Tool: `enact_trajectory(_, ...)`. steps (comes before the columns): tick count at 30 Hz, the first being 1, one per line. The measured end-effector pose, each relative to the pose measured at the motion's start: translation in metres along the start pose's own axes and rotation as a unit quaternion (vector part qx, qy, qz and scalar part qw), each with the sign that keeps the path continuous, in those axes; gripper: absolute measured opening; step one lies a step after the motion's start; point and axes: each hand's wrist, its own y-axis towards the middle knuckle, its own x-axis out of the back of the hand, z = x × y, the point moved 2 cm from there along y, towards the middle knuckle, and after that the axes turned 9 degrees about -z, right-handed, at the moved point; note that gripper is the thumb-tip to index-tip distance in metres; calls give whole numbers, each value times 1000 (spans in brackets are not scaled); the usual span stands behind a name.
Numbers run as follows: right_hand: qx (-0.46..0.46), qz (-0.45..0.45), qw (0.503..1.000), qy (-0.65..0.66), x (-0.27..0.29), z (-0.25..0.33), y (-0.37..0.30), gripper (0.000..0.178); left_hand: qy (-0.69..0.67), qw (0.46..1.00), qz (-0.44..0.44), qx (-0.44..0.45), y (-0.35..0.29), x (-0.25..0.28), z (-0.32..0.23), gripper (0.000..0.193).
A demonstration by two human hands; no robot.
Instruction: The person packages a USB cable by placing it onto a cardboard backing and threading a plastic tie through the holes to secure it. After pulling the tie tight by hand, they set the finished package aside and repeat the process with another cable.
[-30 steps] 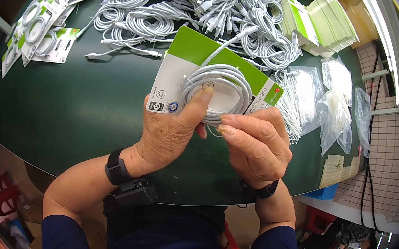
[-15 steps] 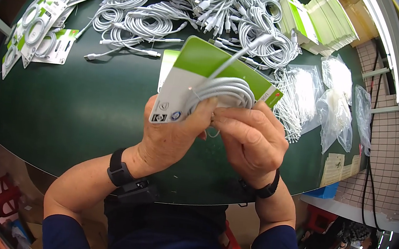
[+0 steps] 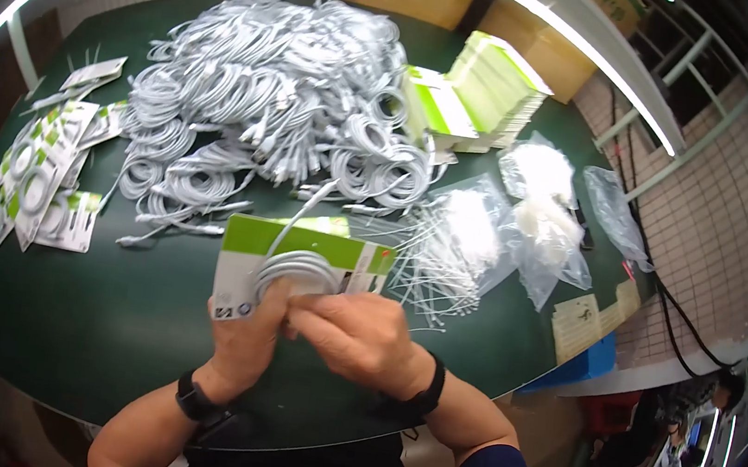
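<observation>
My left hand point(image 3: 247, 335) is closed on a white and green backing card point(image 3: 241, 259), its thumb pressing a coiled white cable point(image 3: 306, 266) against the card's face. One cable end stands up past the card's top edge. Beside that thumb, the fingertips of my right hand point(image 3: 360, 334) are pinched together at the lower edge of the coil; what they grip is hidden. A loose heap of thin white cable ties point(image 3: 430, 273) lies to the right of the card.
Coiled white cables point(image 3: 253, 79) form a large heap at the back of the green table point(image 3: 140, 317). Carded cables point(image 3: 35, 183) lie at the left. Stacked cards point(image 3: 504, 91) stand at the back right, with clear plastic bags point(image 3: 547, 227) in front.
The view has tilted up and shows more of the table's back. My hands and the card appear lower and further left, and the card is more level. Both hands keep their hold.
</observation>
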Motion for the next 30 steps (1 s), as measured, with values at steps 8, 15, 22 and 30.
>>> enact_trajectory(8, -57, 20, 997, 38, -3, 0, 3, 20, 0, 999, -6, -32, 4, 6, 17, 15)
enact_trajectory(15, -105, -156, 980, 71, 30, -30, 7, 18, -92, 993, 5, 76, 10, 5, 9, 17)
enact_trajectory(22, -578, -99, 698, 412, 6, -103, -24, 27, -90, 991, 66, 78, 4, 2, 2, 18)
enact_trajectory(30, -457, 79, 412, 784, -45, -97, -129, 56, -22, 993, 103, 49, 1, -1, 0, 10)
